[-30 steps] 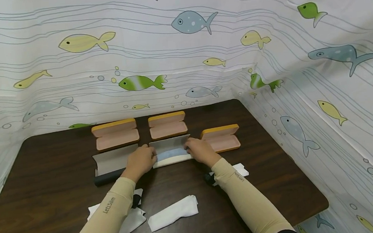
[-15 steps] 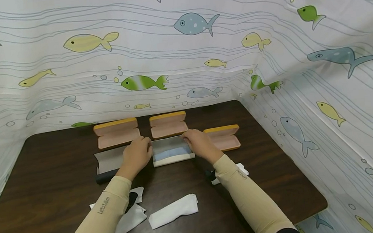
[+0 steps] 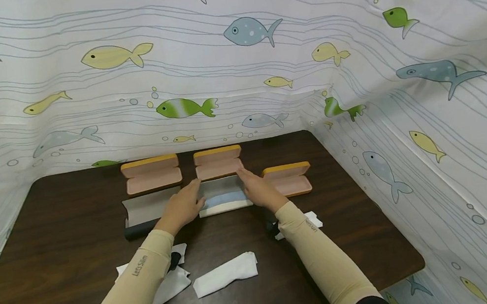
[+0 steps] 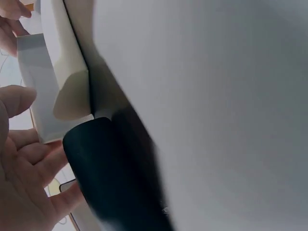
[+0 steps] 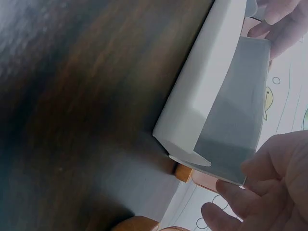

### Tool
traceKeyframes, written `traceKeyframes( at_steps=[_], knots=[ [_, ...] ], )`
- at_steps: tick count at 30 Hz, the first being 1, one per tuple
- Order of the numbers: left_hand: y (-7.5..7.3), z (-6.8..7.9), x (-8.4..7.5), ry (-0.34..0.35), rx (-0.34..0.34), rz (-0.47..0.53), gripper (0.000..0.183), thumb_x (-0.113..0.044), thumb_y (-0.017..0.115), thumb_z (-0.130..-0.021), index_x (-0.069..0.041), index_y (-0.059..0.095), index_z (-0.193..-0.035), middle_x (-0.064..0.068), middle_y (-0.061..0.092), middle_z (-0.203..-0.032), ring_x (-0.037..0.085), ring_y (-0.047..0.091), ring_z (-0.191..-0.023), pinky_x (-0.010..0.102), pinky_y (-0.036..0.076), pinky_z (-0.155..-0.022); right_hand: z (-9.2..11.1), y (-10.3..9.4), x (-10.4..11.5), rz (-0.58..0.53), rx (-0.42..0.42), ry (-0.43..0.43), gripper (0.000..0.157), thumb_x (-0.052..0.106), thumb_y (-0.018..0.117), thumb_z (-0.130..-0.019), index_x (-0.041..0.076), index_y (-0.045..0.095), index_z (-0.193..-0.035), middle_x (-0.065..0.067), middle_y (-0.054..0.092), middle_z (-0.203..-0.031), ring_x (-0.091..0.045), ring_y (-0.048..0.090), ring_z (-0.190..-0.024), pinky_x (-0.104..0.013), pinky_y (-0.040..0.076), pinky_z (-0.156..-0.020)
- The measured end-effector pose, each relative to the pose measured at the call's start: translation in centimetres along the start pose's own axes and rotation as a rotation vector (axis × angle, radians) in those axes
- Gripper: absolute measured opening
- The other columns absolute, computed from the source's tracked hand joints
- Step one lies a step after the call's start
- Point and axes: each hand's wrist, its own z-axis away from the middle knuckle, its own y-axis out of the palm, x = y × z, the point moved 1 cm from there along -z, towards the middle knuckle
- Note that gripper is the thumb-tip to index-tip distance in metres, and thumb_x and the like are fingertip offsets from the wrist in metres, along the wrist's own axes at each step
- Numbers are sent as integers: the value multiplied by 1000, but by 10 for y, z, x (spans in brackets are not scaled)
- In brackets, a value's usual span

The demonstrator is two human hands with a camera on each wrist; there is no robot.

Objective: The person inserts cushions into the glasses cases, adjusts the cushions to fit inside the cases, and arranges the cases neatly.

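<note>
An unfolded white glasses case with a grey inner lid and a blue band lies at the middle of the table. At its left end is my left hand, fingers extended behind the raised lid and thumb apart in front. My right hand is at the right end; in the right wrist view its thumb touches the lid near the corner, with the fingers behind. A dark case with a grey inside stands open just left, partly behind my left hand.
Three yellow-edged cases with pink linings stand open: back left, back middle and right. White cloths lie in front, one in the middle, one by the left forearm, one by the right.
The fingers of both hands have straightened at the lid's ends, and the left thumb has spread away. The white case has tilted its lid further back than a second ago.
</note>
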Motion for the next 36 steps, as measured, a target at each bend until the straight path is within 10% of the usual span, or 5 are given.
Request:
traceKeyframes(
  at_steps=[18, 28, 36],
  knots=[
    [1, 4, 0, 17, -15, 6, 63, -22, 58, -104, 6, 33, -154, 25, 36, -158, 42, 46, -138, 58, 40, -110, 7, 2, 6, -8, -46, 21, 58, 5, 55, -103, -1, 34, -156, -17, 34, -161, -31, 41, -144, -38, 48, -73],
    [-2, 11, -3, 14, 13, 8, 64, -23, 58, -104, 3, 33, -156, 23, 36, -158, 42, 50, -134, 58, 43, -107, 15, 3, 7, -20, -48, 24, 60, 6, 56, -103, 1, 32, -157, -15, 32, -162, -30, 37, -146, -46, 48, -104],
    [1, 16, -4, 39, -5, -20, 62, -24, 58, -104, 4, 35, -155, 25, 37, -157, 43, 53, -130, 58, 45, -104, 24, 6, 10, -6, -67, 23, 59, 4, 56, -102, 1, 35, -156, -14, 34, -162, -31, 49, -138, -47, 52, -92]
  ],
)
